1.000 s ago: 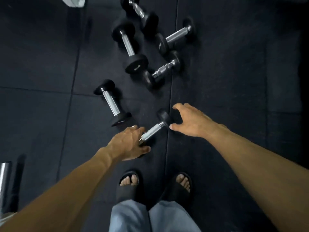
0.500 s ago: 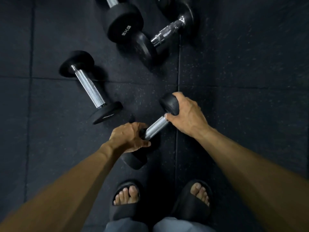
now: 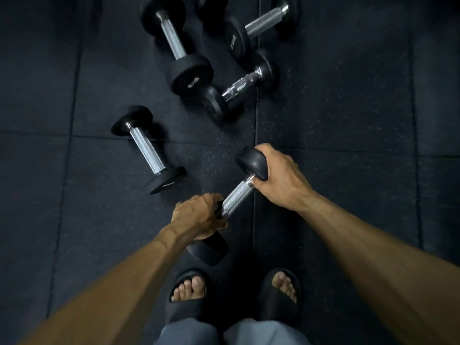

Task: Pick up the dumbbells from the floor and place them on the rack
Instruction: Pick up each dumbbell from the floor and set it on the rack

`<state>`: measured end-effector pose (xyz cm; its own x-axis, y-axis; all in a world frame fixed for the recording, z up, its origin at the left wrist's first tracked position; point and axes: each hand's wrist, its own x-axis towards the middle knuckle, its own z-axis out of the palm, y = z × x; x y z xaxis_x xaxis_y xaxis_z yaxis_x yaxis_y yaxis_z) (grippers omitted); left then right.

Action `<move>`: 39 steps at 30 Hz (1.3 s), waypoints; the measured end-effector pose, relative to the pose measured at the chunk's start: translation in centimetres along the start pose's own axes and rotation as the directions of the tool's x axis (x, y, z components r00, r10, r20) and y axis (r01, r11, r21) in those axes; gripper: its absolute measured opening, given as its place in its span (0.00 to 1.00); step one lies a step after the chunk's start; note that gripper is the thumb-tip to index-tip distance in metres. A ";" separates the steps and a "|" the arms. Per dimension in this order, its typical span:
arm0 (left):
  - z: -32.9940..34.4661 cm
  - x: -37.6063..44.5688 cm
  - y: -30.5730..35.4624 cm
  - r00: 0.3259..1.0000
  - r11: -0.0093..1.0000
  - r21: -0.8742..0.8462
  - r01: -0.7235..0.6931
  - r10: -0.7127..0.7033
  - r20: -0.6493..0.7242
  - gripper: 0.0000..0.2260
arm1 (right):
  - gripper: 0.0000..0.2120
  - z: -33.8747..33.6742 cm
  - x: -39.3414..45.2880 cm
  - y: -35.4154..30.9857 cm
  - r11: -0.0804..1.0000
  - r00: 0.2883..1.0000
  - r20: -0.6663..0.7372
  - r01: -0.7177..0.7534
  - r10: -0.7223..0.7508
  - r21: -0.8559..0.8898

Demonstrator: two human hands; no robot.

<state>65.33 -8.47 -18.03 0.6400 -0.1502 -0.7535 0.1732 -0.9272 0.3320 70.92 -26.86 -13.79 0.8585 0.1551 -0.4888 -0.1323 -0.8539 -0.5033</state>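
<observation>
**Both hands on the small dumbbell now**

Since half a second ago not much has shifted: both hands were already on the small dumbbell (image 3: 237,195) and they're still on it, and a second ago my right hand was only reaching for it with the fingers spread.

Nearest to me are my feet in black slides (image 3: 189,292), grey trouser legs below them. Just above the toes is the near head of the dumbbell, poking out under my left hand (image 3: 199,216). That hand is wrapped over the near end where the chrome handle meets the head, fingers curled tight round it. The handle runs diagonally up and to the right, bare metal showing between my two hands. My right hand (image 3: 278,175) is clamped on the far head, fingers over the top and thumb near the handle. Can't tell if the thing is off the rubber floor (image 3: 348,120) yet.

Further out, left of my hands, another slim dumbbell (image 3: 146,150) lies by itself on the mat. Beyond that there's a cluster: a bigger one marked 5KG (image 3: 174,43), a short one with a knurled grip (image 3: 240,85) touching its near head, and one more (image 3: 263,21) at the top. No containers here, and the rack isn't in view.
</observation>
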 end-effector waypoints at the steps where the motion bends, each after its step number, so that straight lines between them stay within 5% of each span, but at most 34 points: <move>1: -1.0 -1.0 0.7 1.000 1.000 -0.008 -0.007 0.007 -0.011 0.11 | 0.23 -1.3 -0.6 -0.8 1.000 1.000 -0.007 0.015 -0.015 -0.004; 12: -18.3 -14.5 10.0 0.971 0.987 -0.033 -0.158 0.149 -0.185 0.12 | 0.23 -21.7 -8.4 -12.8 0.984 0.967 -0.187 0.160 -0.173 -0.081; 15: -23.5 -19.5 13.1 0.944 0.972 -0.034 -0.233 0.217 -0.248 0.18 | 0.23 -27.8 -11.8 -16.5 0.974 0.943 -0.251 0.198 -0.220 -0.112; 26: -37.4 -37.3 25.0 0.820 0.901 0.080 -0.425 0.421 -0.388 0.16 | 0.26 -47.6 -27.9 -26.5 0.934 0.834 -0.453 0.185 -0.314 -0.306; 32: -40.7 -43.4 35.1 0.742 0.829 0.170 -0.533 0.554 -0.377 0.16 | 0.27 -57.1 -36.4 -25.3 0.934 0.755 -0.581 0.113 -0.303 -0.340; 39: -38.2 -44.4 49.4 0.678 0.733 0.241 -0.636 0.680 -0.278 0.14 | 0.24 -65.9 -43.4 -15.7 0.960 0.738 -0.642 0.026 -0.207 -0.279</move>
<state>74.03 -34.56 53.53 0.7600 -0.6374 -0.1273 -0.4610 -0.6667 0.5857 68.42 -52.90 62.30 0.9792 -0.0283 0.2010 0.0334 -0.9544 -0.2967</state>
